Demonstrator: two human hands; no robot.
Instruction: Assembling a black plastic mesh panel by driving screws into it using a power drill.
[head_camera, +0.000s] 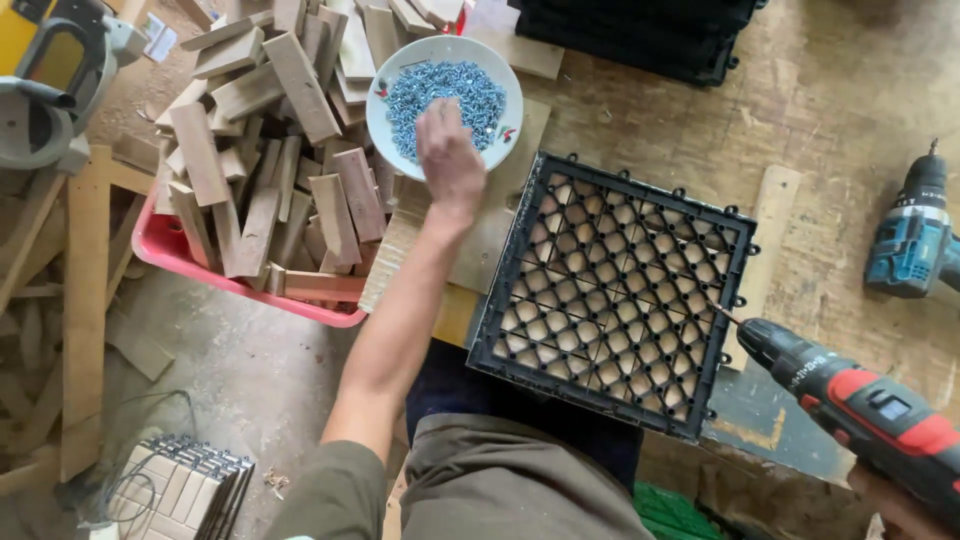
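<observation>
My left hand (447, 152) reaches into a white bowl (385, 75) full of small silver screws (440, 95), its fingers down among them. Whether it has hold of a screw is hidden. My right hand (900, 505) shows only at the bottom right corner, gripping a red and black cordless drill (860, 405). The drill's bit points at the right edge of a black plastic grid tile (612, 290), which lies face down with wooden slats showing through its holes.
A red tub (190, 255) heaped with short wooden slats (260, 130) stands left of the bowl. A blue drill (915, 235) lies at the right. Black tiles (640, 35) are stacked at the back. Finished tiles (180, 490) and a saw (50, 80) sit at the left.
</observation>
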